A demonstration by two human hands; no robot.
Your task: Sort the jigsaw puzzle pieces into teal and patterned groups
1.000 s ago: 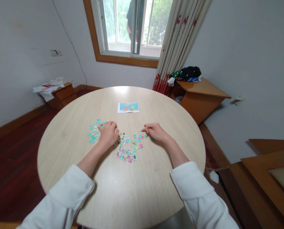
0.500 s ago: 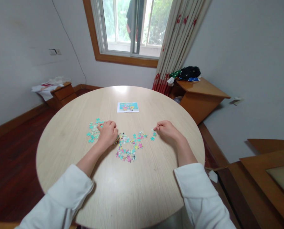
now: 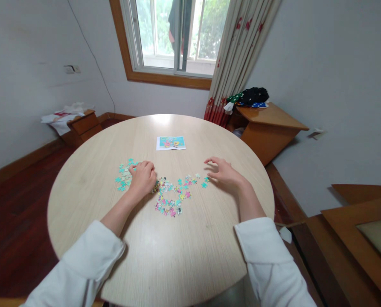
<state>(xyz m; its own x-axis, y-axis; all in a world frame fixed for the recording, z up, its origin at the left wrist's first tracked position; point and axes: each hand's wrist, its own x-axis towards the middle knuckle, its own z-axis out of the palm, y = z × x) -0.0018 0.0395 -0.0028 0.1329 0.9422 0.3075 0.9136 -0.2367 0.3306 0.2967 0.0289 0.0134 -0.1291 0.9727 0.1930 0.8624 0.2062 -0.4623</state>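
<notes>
My left hand (image 3: pixel 142 177) rests on the table with its fingers curled under. Anything inside them is hidden. On its left lies a group of turquoise and pale jigsaw pieces (image 3: pixel 123 179), and on its right a mixed pile of pink, yellow, white and turquoise pieces (image 3: pixel 169 209). My right hand (image 3: pixel 222 171) is open over the table, thumb and index finger apart with nothing between them. Close to its fingertips are a few turquoise pieces (image 3: pixel 205 185). A pale piece (image 3: pixel 198 175) lies a little to the left of them.
A small cartoon picture (image 3: pixel 171 143) lies flat toward the far side of the round table (image 3: pixel 177 260). Behind it are a window and a curtain (image 3: pixel 238 51). A wooden cabinet (image 3: pixel 270 119) with cloths on top stands at the right, and a low drawer unit (image 3: pixel 84 124) at the left.
My right thumb and index finger, pinched together before, have spread apart. A pale piece now lies left of the hand. My left hand has stayed in place.
</notes>
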